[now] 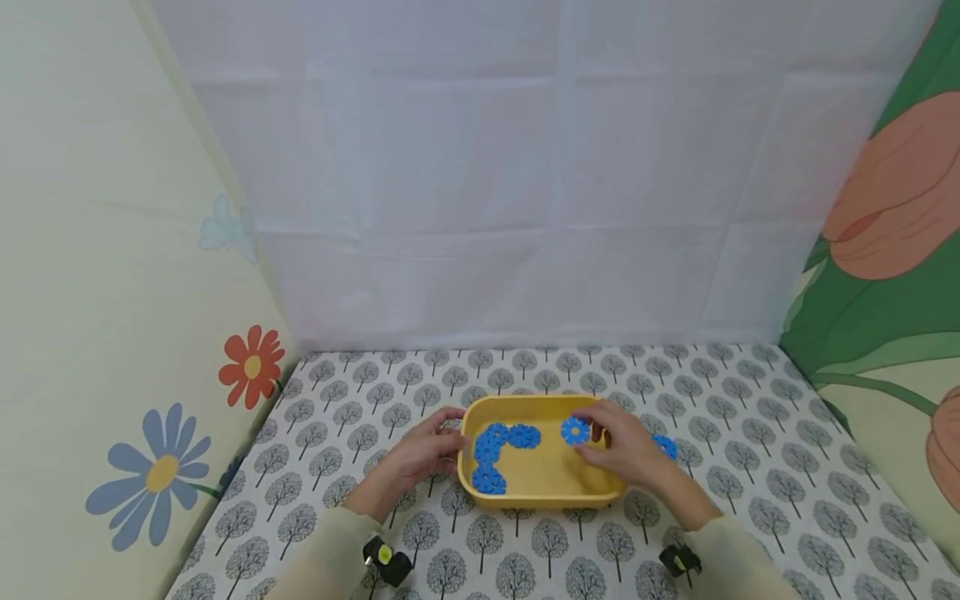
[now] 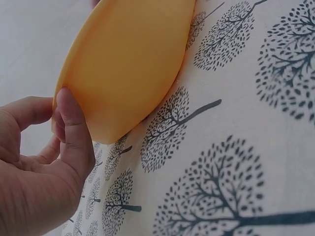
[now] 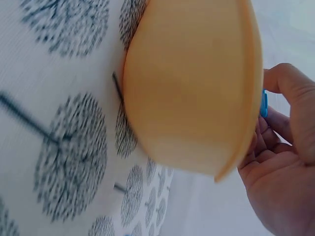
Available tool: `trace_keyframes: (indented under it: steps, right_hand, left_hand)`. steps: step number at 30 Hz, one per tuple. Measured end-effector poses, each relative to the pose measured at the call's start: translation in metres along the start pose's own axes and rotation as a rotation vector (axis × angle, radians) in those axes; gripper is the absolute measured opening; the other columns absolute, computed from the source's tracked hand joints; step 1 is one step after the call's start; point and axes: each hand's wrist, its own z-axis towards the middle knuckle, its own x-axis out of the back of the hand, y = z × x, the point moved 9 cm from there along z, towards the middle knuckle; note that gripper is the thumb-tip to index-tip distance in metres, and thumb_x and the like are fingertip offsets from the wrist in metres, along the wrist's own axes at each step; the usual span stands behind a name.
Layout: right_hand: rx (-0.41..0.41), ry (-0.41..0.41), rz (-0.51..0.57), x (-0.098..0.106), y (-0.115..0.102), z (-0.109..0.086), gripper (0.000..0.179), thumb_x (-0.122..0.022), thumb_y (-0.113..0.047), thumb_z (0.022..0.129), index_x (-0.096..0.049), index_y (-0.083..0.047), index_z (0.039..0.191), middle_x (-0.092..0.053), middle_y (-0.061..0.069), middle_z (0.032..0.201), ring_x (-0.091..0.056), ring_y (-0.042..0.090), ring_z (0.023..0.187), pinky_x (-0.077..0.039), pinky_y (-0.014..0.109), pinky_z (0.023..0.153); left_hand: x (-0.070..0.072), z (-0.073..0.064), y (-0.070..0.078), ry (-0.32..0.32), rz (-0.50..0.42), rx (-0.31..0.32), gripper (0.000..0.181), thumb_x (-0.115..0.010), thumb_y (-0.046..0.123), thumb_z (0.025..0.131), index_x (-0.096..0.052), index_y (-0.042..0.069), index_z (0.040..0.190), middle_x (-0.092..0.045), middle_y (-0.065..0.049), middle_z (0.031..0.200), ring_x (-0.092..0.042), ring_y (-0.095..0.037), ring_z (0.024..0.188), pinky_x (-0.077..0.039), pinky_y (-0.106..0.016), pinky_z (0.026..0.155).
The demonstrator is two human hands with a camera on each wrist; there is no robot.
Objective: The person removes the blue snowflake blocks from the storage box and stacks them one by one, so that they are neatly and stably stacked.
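A yellow plastic tub point(image 1: 540, 502) stands on the patterned tablecloth, with several blue notched snowflake discs point(image 1: 487, 450) gathered along its left side and upper left part. At the tub's left end, my left hand point(image 1: 426, 454) holds the rim; in the left wrist view the thumb point(image 2: 74, 120) lies against the outer wall. Over the right part of the tub, my right hand point(image 1: 622, 442) pinches a single blue snowflake disc point(image 1: 575, 431) between thumb and fingers. The right wrist view shows only a sliver of that disc point(image 3: 264, 103) behind the tub's rim.
More blue discs point(image 1: 664, 447) lie on the cloth just right of the tub, partly hidden by the right hand. A white cloth backdrop point(image 1: 480, 208) rises behind the table point(image 1: 337, 467), and printed flower hangings point(image 1: 97, 275) flank both sides.
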Motion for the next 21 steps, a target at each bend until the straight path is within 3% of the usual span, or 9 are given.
trace_keyframes:
  steps: [7, 21]
  right_hand:
    - [-0.022, 0.069, 0.024, 0.024, 0.015, -0.014, 0.042, -0.082, -0.009, 0.082, -0.068, -0.001, 0.120, -0.058, -0.002, 0.091, -0.052, 0.007, 0.073, -0.049, 0.021, 0.060]
    - [-0.180, 0.075, -0.026, 0.054, 0.060, -0.040, 0.047, -0.080, -0.018, 0.087, -0.064, 0.000, 0.128, -0.059, 0.000, 0.092, -0.052, 0.007, 0.075, -0.050, 0.021, 0.064]
  left_hand:
    - [0.001, 0.000, -0.001, 0.017, -0.001, 0.006, 0.050, -0.063, 0.009, 0.097, -0.045, 0.009, 0.143, -0.060, -0.012, 0.100, -0.062, -0.020, 0.078, -0.055, -0.032, 0.064]
    - [-0.001, -0.002, 0.001, 0.009, -0.015, 0.013, 0.051, -0.063, 0.009, 0.097, -0.045, 0.009, 0.144, -0.063, -0.014, 0.103, -0.064, -0.020, 0.078, -0.056, -0.032, 0.063]
